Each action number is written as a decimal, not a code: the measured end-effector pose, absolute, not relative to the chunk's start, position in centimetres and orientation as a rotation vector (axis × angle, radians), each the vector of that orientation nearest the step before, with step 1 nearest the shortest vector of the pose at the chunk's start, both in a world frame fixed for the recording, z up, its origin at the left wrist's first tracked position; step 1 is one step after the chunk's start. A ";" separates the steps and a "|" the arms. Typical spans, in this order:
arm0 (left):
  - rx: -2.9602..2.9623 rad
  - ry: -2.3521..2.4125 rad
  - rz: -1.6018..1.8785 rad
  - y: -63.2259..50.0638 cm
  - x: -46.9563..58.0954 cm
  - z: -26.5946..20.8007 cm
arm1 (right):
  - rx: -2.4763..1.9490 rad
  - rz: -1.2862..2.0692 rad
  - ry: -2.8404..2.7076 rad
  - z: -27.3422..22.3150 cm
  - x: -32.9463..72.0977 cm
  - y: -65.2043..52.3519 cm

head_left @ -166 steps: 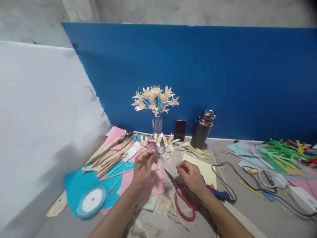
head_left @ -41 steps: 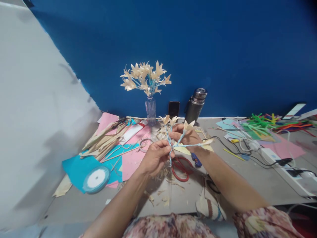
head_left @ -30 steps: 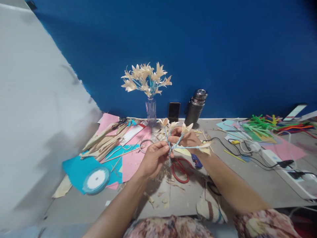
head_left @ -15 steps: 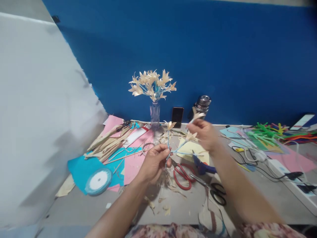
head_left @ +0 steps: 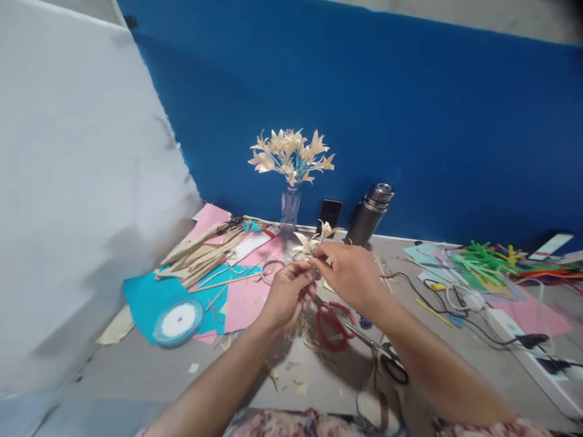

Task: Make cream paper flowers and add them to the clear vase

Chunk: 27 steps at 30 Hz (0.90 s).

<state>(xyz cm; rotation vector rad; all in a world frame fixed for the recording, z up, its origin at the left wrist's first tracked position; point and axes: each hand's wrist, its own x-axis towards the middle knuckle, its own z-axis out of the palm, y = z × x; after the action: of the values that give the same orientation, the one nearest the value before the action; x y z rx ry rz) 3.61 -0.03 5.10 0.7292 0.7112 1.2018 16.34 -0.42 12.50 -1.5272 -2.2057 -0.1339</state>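
My left hand (head_left: 291, 288) is closed around the blue-wrapped stems of a spray of cream, husk-like artificial flowers (head_left: 306, 244). Its thumb and fingers pinch the spray just under the blooms. My right hand (head_left: 348, 276) meets it from the right, fingertips pinched on the same spray and touching the left fingers. Another pale bloom (head_left: 327, 229) shows above the right knuckles. Most of the stems are hidden by my hands. Beneath them lie red-handled scissors (head_left: 334, 328) and black-handled scissors (head_left: 382, 352).
Behind stands a clear bottle (head_left: 289, 209) holding similar flowers (head_left: 291, 152), beside a phone (head_left: 330, 212) and a dark flask (head_left: 368, 212). A blue ribbon roll (head_left: 178, 321), dry husk strips (head_left: 200, 252) and coloured paper lie left. Green pipe cleaners (head_left: 483, 261) and a power strip (head_left: 532, 358) are right.
My right hand has moved left and down to my left hand, bringing the flower it held apart against the spray. The view has shifted slightly, and the flask shows more fully.
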 end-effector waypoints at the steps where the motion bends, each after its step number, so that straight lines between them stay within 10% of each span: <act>1: 0.757 0.716 1.227 0.0 3.5 5.0 | -1.550 -0.157 -2.201 12.3 16.2 -0.3; 17: 0.912 0.953 1.394 1.1 2.6 3.4 | -1.303 -0.239 -1.987 9.5 14.7 -2.8; 27: 0.641 0.755 1.473 3.2 3.4 4.1 | -1.320 0.739 -1.935 3.7 16.5 0.1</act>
<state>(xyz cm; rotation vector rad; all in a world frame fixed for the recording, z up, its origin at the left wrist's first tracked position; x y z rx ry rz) 3.40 3.19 4.15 0.6411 0.7546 1.4733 16.50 0.07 3.66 -1.3200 -1.9354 0.7388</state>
